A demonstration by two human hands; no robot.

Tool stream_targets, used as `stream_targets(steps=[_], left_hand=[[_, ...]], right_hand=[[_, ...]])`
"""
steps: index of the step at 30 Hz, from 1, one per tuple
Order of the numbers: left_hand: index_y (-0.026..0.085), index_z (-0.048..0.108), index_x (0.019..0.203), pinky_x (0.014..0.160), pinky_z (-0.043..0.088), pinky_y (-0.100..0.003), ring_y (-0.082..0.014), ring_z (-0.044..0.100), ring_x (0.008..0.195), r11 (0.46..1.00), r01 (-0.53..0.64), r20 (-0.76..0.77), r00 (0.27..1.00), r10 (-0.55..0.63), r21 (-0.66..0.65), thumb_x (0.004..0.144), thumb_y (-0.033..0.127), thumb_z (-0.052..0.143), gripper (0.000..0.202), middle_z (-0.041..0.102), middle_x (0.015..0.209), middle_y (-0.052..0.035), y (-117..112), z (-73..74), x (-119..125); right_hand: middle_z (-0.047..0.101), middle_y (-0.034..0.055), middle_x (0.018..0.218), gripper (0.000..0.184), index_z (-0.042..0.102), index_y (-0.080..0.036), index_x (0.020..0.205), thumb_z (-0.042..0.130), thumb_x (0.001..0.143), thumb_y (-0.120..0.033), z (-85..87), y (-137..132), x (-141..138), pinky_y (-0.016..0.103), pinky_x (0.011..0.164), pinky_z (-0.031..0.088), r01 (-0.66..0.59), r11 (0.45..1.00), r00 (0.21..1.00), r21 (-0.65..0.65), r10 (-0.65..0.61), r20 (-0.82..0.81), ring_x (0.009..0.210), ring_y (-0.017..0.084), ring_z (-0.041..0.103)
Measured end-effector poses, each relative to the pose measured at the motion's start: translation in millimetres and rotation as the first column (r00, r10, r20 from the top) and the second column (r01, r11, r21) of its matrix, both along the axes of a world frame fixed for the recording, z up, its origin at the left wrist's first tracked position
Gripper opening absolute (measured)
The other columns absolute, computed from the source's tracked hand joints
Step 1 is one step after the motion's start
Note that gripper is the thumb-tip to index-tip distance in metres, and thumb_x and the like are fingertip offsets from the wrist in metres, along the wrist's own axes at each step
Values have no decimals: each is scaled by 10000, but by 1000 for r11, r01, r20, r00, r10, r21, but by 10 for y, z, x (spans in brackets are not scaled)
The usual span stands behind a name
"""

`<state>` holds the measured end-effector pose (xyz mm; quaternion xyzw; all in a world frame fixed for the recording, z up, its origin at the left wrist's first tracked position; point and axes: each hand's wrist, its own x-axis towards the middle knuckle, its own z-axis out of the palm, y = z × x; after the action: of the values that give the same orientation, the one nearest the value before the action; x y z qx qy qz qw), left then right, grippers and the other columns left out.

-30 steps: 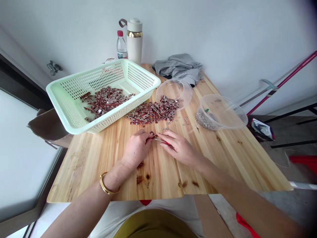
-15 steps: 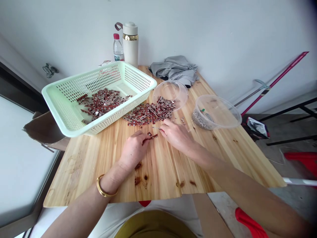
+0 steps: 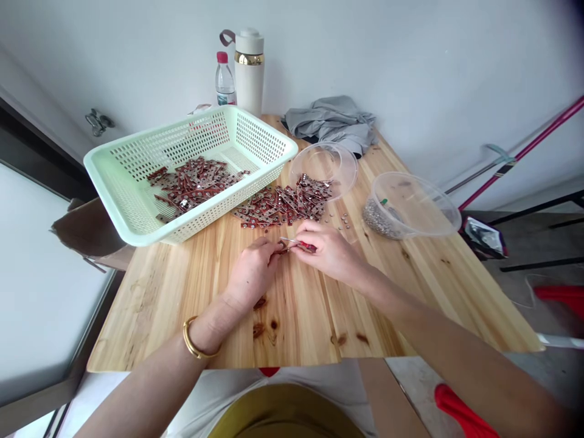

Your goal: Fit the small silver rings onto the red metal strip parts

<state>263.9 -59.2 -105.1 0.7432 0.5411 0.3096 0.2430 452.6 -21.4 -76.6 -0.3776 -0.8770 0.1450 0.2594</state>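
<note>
So the green basket (image 3: 137, 201) on the table (image 3: 182, 304) has a heap of little red-brown plates (image 3: 191, 182) in it, and another pile (image 3: 283, 207) of them spills out of a tipped clear bowl (image 3: 326, 164) right beside it. A second clear bowl (image 3: 410, 204) further right holds tiny silvery bits (image 3: 376, 220). Both hands meet mid-table, just in front of the loose pile: left hand (image 3: 250, 274) is curled nearly closed, pinching one small plate (image 3: 283, 248), while the right hand (image 3: 331, 252) grips red-handled tweezers (image 3: 298, 244) whose tip sits at that plate. What the tweezers actually hold is too small to make out.
</note>
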Motion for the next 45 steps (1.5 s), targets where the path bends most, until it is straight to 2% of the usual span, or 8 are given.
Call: stream_targets(steps=[5,11,19,23,29,33,40,45], left_hand=[[138,704,904,749,522,-308,-198,663,811,999,-43,-71,997,41,-33,852,92,604,122,700,858,-66,8,21,3],[175,725,951,812,511,-292,-175,662,855,1000,4,4,1000,-4,-5,861,83,597,181,709,911,-48,11,4,-3],[156,714,916,763,500,-295,-187,651,822,1000,-19,-46,999,20,2,859,89,591,151,692,866,-52,12,13,3],[150,704,886,733,494,-292,-186,644,796,1000,-10,-75,997,11,19,852,70,576,154,676,837,-51,16,29,-1],[154,695,846,724,485,-281,-172,639,780,1000,-16,-60,998,17,10,843,68,583,141,673,826,-44,27,35,-8],[161,693,827,705,473,-272,-161,626,755,1000,-24,-46,999,24,9,826,45,563,174,668,810,-35,25,24,-5],[164,680,814,702,472,-270,-159,620,752,998,-57,-37,998,58,10,808,47,567,164,669,824,-37,20,19,-3],[166,671,803,698,472,-280,-167,619,747,996,-92,-53,994,92,-9,802,64,564,148,674,808,-40,9,65,31]], right_hand=[[592,25,849,148,639,-174,752,567,877,-139,-107,-87,-104,246,686,435,16,1000,997,-13,-15,71,756,133,574],[603,22,879,125,644,-179,809,560,883,-126,-158,-88,-103,239,685,445,23,998,996,53,-27,86,759,129,584],[622,37,882,184,653,-183,877,486,955,-169,-270,-160,-106,249,673,449,23,985,990,170,-46,135,756,137,593],[620,31,883,207,652,-179,892,464,978,-193,-282,-171,-113,247,668,451,1,983,986,186,-32,163,741,129,593],[632,32,889,197,657,-178,886,481,975,-191,-287,-197,-130,246,689,469,39,982,994,186,-58,97,763,128,611],[645,53,878,223,671,-157,897,460,966,-150,-311,-279,-151,263,661,477,36,974,986,225,-70,148,752,146,624],[658,79,1048,296,619,-167,1182,445,945,-132,-204,-443,-135,291,759,528,49,998,986,35,-54,157,848,174,653],[648,92,1076,352,529,-218,1318,387,996,-214,-84,-526,-72,352,833,527,259,965,966,-50,-259,14,946,211,646]])
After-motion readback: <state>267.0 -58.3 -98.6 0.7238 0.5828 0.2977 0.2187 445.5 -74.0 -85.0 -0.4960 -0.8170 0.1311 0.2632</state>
